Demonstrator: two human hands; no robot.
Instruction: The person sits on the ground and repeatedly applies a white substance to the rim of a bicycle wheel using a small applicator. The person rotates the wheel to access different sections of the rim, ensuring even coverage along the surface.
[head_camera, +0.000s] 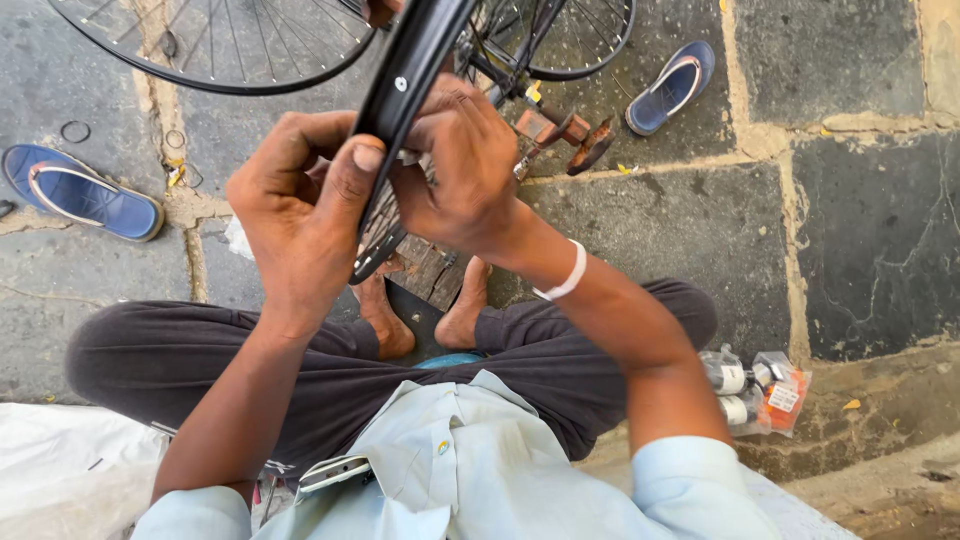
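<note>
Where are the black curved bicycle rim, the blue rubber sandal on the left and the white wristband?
black curved bicycle rim (412, 75), head view, on its flat middle band.
blue rubber sandal on the left (80, 192), head view, on its footbed.
white wristband (566, 281), head view, on its outer side.

Blue slipper (80, 192), sole side down, on grey stone paving (870, 230), far left. Second blue slipper (672, 86), upper right, well apart from the first. Spoked bicycle wheel (215, 45) along the top edge; a second wheel (570, 40) beside it. Small metal ring (75, 131) near the left slipper. Clear packets of small parts (755, 388), lower right. White sheet (70, 470), lower left corner. Wooden block (425, 268) between the bare feet.
</note>
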